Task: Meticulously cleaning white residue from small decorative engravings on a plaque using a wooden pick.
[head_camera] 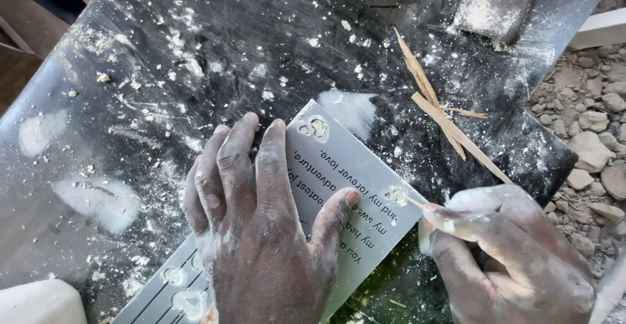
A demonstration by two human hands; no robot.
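Note:
A grey rectangular plaque with dark lettering and heart-shaped cut-outs lies on a dark, dusty work surface. My left hand presses flat on the plaque, fingers spread and thumb over the lettering. My right hand, dusted white, pinches a thin wooden splinter. Its tip touches a heart cut-out filled with pale paste at the plaque's right edge. Another filled heart cut-out sits at the plaque's top corner.
Long wood splinters lie on the surface to the upper right. A dusty block rests at the top right. Loose stones and rubble cover the ground at right. A white block sits at bottom left.

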